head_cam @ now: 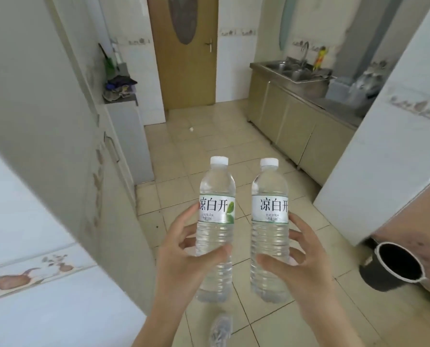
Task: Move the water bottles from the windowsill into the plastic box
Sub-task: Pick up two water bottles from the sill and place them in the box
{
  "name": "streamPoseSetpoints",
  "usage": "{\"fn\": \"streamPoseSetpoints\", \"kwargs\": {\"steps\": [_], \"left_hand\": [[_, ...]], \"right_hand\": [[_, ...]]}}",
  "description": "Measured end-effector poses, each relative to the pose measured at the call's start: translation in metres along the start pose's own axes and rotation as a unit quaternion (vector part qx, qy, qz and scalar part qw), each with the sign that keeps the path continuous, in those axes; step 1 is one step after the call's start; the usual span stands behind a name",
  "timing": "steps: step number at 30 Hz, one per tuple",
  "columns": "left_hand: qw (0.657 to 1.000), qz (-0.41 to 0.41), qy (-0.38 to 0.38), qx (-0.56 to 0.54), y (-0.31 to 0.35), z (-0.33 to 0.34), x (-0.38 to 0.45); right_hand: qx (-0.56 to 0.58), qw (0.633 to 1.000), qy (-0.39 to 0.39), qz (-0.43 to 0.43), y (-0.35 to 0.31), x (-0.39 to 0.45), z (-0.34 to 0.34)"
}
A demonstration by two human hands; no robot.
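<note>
Two clear water bottles with white caps and white labels stand upright in front of me, side by side and a little apart. My left hand (181, 254) grips the left bottle (216, 221) round its ribbed lower body. My right hand (299, 259) grips the right bottle (270, 221) the same way. Both bottles are held above the tiled floor. Neither the windowsill nor the plastic box is in view.
A tiled passage runs ahead to a brown door (186, 51). On the right are a steel sink (294, 71) with cabinets, a wall corner (374, 156), and a black bin (394, 266). A white cabinet (126, 136) with clothes stands left. My shoe (220, 329) shows below.
</note>
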State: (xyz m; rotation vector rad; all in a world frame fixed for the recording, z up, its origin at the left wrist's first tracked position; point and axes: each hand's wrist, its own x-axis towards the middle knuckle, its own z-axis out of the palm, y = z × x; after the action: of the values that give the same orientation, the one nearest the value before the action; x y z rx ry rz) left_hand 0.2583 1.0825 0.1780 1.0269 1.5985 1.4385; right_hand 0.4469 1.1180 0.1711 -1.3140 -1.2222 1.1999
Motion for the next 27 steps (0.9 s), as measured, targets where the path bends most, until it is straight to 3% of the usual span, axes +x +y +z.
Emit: {"fn": "streamPoseSetpoints", "kwargs": {"steps": [13, 27], "left_hand": [[0.989, 0.046, -0.139, -0.008, 0.029, 0.155, 0.229], [0.984, 0.047, -0.171, -0.008, 0.037, 0.359, 0.413]], "right_hand": [[0.004, 0.986, 0.164, -0.020, -0.025, 0.208, -0.058], [0.026, 0.982, 0.187, -0.010, -0.014, 0.461, -0.162]]}}
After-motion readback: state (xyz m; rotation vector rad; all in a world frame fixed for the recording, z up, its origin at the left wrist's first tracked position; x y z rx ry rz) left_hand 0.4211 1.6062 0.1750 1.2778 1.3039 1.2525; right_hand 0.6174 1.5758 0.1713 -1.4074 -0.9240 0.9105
